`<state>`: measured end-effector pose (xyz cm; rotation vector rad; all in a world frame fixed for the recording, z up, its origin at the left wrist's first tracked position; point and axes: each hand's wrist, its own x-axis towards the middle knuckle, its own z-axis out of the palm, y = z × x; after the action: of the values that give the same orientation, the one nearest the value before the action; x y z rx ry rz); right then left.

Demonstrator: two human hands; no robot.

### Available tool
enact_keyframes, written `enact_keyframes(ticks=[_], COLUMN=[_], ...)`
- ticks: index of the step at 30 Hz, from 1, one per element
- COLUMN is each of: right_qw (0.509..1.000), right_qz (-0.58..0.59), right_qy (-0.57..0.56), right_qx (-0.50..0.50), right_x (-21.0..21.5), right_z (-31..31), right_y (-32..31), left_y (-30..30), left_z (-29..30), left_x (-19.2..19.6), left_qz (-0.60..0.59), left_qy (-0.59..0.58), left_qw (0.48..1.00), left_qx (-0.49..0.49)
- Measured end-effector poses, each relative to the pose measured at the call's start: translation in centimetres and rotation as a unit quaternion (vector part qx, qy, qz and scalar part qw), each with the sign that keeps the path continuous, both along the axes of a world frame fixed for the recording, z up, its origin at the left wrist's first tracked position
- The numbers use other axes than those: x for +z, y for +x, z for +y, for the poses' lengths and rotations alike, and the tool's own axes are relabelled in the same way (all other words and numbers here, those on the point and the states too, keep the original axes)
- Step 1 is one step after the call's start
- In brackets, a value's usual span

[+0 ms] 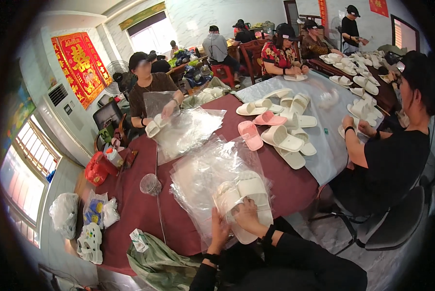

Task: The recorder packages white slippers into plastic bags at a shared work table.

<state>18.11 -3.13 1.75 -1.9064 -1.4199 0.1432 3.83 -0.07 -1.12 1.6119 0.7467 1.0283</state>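
Observation:
A pair of white slippers lies side by side at the near edge of the table, toes pointing away from me. Clear plastic film covers part of the left one; how far the pair sits inside a bag is hard to tell. My right hand grips the slippers, its fingers bent at the foot opening. Along the left slipper's outer side, my left hand holds the edge of the clear plastic bag. Beyond both hands spreads a pile of clear plastic bags.
White slippers and a pink pair lie past the bags. A clear tub, red bag and white clog stand left. Green cloth hangs near me. Co-workers sit around, one across the table.

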Motion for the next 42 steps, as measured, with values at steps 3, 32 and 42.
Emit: enact_keyframes(ticks=[3, 32, 42], right_qw=[1.0, 0.997, 0.976], right_qz=[0.022, 0.03, -0.144], right_qy=[-0.007, -0.015, -0.074], right_qx=[-0.013, -0.064, 0.149], right_x=[0.4, -2.0, -0.2], right_z=[0.0, 2.5, -5.6], right_y=[-0.3, -1.1, 7.0], left_y=[-0.6, -1.4, -0.8], left_z=[0.1, -0.7, -0.9], left_x=[-1.1, -2.8, -1.6], left_qz=[0.046, 0.072, 0.013], left_qy=[0.036, -0.011, -0.036], left_qw=[0.998, 0.993, 0.989], left_qx=[0.02, 0.092, 0.144])
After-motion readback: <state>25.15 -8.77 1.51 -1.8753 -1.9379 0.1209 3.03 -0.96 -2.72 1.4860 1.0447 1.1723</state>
